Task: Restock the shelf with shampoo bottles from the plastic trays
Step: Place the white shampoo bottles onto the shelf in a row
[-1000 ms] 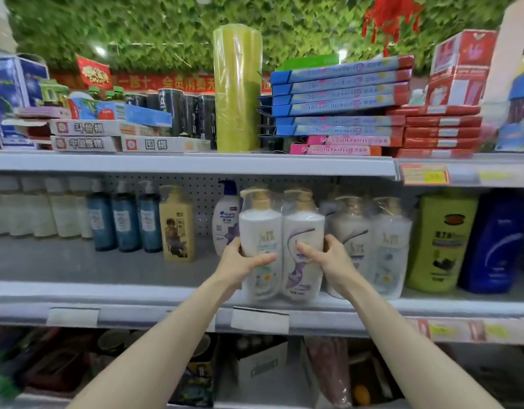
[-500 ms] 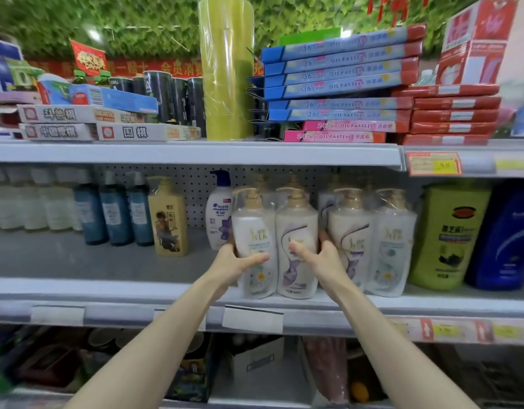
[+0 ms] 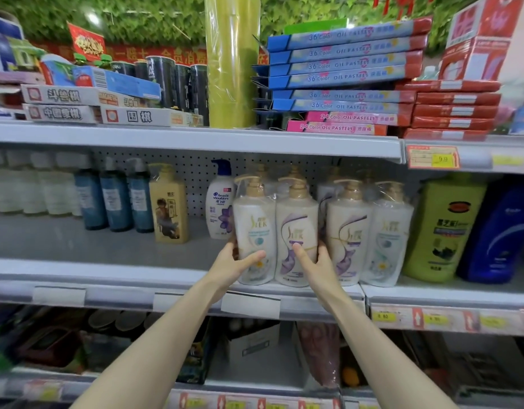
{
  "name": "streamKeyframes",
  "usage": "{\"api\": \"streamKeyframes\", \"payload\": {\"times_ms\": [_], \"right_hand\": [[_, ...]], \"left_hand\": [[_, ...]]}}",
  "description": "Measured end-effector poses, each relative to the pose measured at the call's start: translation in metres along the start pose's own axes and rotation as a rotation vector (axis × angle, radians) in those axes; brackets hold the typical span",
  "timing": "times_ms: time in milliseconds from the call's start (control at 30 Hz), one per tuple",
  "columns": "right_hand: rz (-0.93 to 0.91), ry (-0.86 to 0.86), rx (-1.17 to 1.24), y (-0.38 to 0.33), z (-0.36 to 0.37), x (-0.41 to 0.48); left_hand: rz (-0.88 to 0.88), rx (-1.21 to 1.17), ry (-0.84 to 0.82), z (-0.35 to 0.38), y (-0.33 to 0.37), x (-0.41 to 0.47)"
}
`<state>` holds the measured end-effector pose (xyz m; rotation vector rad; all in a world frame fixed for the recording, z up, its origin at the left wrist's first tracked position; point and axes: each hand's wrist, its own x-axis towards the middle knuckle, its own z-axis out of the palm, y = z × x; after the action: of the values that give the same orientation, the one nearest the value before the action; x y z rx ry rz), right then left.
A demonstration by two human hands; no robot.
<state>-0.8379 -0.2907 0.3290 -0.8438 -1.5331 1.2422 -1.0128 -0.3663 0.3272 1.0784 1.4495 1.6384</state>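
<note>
A plastic-wrapped twin pack of white shampoo pump bottles (image 3: 277, 228) stands at the front of the middle shelf (image 3: 107, 270). My left hand (image 3: 235, 265) grips its left side, thumb across the left bottle's front. My right hand (image 3: 315, 261) grips its right side, thumb on the purple-labelled bottle. A second, matching twin pack (image 3: 370, 231) stands touching it on the right. More pump tops of the same kind show behind both packs. No plastic tray is in view.
Left of the pack stand a Head & Shoulders bottle (image 3: 221, 202), a yellow bottle (image 3: 169, 205) and three blue bottles (image 3: 113, 196). A green bottle (image 3: 445, 228) and a blue one (image 3: 503, 231) stand to the right. The upper shelf (image 3: 196, 140) hangs low overhead.
Both hands have pushed the twin pack further back onto the shelf, beside the second pack. The camera has come closer to the shelf.
</note>
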Motion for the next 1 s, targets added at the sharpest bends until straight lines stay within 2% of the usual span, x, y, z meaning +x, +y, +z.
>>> {"api": "streamKeyframes", "payload": {"times_ms": [267, 733, 1000], "right_hand": [[0.003, 0.029, -0.029, 0.005, 0.001, 0.001], [-0.009, 0.009, -0.003, 0.002, 0.001, -0.002], [-0.068, -0.016, -0.030, -0.025, -0.004, -0.019]], "left_hand": [[0.044, 0.048, 0.003, -0.002, -0.004, 0.001], [-0.014, 0.115, -0.026, -0.003, 0.000, 0.001], [0.029, 0.098, -0.019, -0.008, 0.017, -0.012]]}}
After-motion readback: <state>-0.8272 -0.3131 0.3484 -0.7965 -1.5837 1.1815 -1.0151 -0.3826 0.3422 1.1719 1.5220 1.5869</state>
